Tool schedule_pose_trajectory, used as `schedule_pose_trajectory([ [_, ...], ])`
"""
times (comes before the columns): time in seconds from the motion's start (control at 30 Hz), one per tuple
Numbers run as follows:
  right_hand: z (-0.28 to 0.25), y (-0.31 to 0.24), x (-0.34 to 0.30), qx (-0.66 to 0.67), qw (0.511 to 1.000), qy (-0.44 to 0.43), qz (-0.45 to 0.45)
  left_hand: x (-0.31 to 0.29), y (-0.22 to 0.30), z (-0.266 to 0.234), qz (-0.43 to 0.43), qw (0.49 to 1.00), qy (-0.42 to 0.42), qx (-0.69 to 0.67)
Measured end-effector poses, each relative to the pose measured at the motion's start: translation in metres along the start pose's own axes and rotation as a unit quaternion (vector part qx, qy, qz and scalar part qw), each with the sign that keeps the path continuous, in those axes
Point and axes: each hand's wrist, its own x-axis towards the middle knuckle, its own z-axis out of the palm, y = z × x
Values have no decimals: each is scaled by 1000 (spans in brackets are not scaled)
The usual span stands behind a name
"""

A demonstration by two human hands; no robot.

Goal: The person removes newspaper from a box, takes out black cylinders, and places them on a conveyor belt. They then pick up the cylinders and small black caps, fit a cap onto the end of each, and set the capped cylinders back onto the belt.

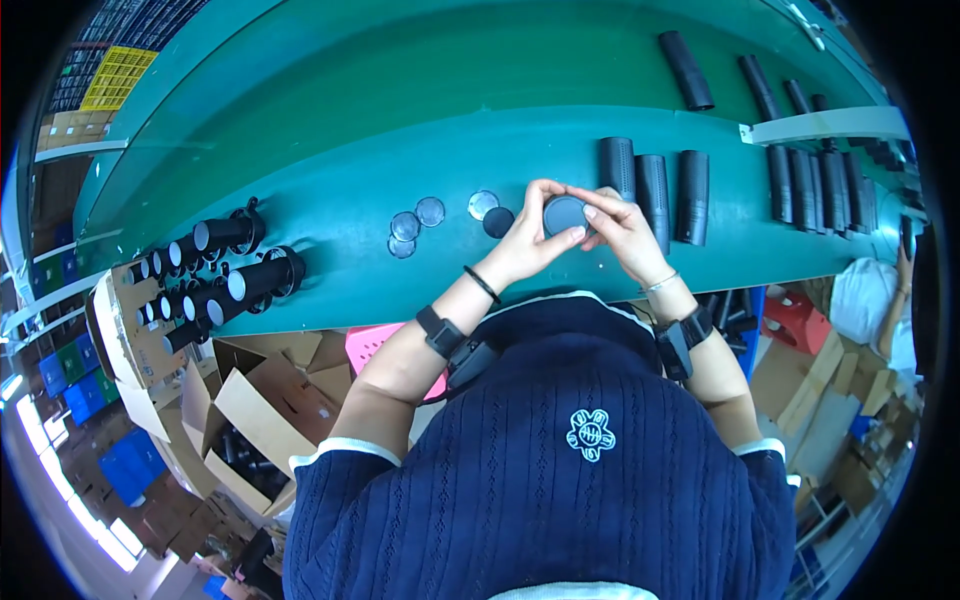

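Observation:
Both my hands meet around a round dark grey cap point(566, 217) held above the green bench. My left hand point(533, 238) curls about its near left side, thumb on the rim. From the right, my right hand point(622, 232) grips the same piece with thumb and fingers. Just left of my hands lie a black disc point(498, 222) and a clear-looking disc point(483, 205). Farther left, several similar discs point(405, 227) overlap in a loose cluster. Beyond my right hand a black perforated cylinder point(617, 168) lies beside two more black cylinders point(692, 197).
Several dark tubes with pale ends point(250, 280) are grouped at the bench's left end. More black cylinders point(800, 190) line the right, near a white curved bar point(830, 125). Below left stand an open cardboard box point(265, 430) and a pink stool point(372, 345). Another person's arm point(900, 285) shows far right.

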Motion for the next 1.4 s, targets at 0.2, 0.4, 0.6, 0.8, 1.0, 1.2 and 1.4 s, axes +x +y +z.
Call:
schedule_pose_trajectory([
  [0.2,4,-15,18,76,994,67,43,24,7,-10,40,991,21,130],
  [0.4,-5,-8,9,67,993,41,91,10,10,-19,-61,996,-34,53],
  [0.6,5,6,-2,120,987,59,87,-6,3,-23,-47,995,-23,-84],
  [0.8,11,14,0,93,990,55,89,-27,1,-35,-66,985,-13,-159],
  [1.0,32,0,12,149,981,-5,125,-24,-2,-35,-94,967,61,-227],
  [1.2,26,4,22,69,991,-30,113,-21,1,-25,-76,986,69,-133],
  [1.4,-2,6,-3,176,973,-113,93,-29,30,-20,100,978,-3,181],
])
